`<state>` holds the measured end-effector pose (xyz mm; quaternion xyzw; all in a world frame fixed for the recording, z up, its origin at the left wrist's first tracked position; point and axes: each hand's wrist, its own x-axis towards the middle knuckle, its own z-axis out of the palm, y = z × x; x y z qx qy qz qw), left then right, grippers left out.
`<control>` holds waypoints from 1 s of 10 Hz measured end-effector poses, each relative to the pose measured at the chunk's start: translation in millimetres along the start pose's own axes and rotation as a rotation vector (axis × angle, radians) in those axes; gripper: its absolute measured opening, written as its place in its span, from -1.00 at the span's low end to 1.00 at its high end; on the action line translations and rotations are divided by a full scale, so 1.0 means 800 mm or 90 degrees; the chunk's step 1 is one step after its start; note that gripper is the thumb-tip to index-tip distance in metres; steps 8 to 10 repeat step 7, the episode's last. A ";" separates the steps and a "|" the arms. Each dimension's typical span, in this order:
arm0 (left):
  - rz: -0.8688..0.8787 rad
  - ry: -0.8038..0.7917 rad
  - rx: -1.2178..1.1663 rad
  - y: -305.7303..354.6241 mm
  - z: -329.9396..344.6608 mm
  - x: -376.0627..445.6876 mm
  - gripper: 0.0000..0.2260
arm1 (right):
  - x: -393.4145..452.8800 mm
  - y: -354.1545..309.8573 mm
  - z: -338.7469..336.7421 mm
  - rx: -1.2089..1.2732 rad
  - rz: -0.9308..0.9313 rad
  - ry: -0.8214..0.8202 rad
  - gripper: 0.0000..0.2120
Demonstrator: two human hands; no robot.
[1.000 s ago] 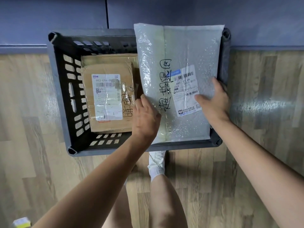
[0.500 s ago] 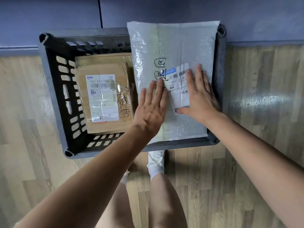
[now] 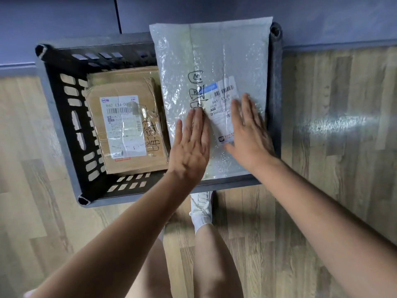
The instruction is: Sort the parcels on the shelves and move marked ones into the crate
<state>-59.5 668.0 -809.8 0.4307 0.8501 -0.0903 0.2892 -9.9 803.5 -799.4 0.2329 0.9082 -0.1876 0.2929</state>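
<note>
Grey slatted crate (image 3: pixel 64 117) sits on wood-pattern floor (image 3: pixel 335 190), its far side against a blue-grey wall (image 3: pixel 64 22).

Two parcels inside. Left half: brown cardboard box (image 3: pixel 120 164) lying flat on the crate bottom, white shipping label (image 3: pixel 122 127) face up, black handwritten characters along the label's right edge, clear tape across the top.

Right half: white bubble mailer (image 3: pixel 210 57), flat-ish, covering the crate's right side. Its far edge overhangs the crate's far rim; its left edge overlaps the box's right edge. Printed label (image 3: pixel 221 97) with barcodes sits mid-mailer, black handwritten marks just left of it.

Left hand (image 3: pixel 191 147): palm down on the mailer, fingers straight and close together, tips at the handwritten marks. Holds nothing.

Right hand (image 3: pixel 249 134): palm down, fingers straight and slightly spread, lying over the lower right part of the label. Holds nothing. Fingertips motion-blurred.

Person's bare legs and one white shoe (image 3: pixel 200 204) show below the crate's near rim.
</note>
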 end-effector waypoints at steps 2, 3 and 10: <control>0.012 -0.048 -0.021 0.005 0.023 0.000 -0.49 | -0.021 0.016 0.039 -0.008 -0.007 -0.016 -0.08; -0.004 -0.050 -0.026 0.010 0.023 0.004 -0.48 | -0.017 0.012 0.046 0.015 0.017 -0.009 -0.05; -0.041 0.025 -0.083 -0.024 -0.032 -0.041 -0.42 | -0.047 0.023 -0.037 0.108 0.025 0.111 -0.26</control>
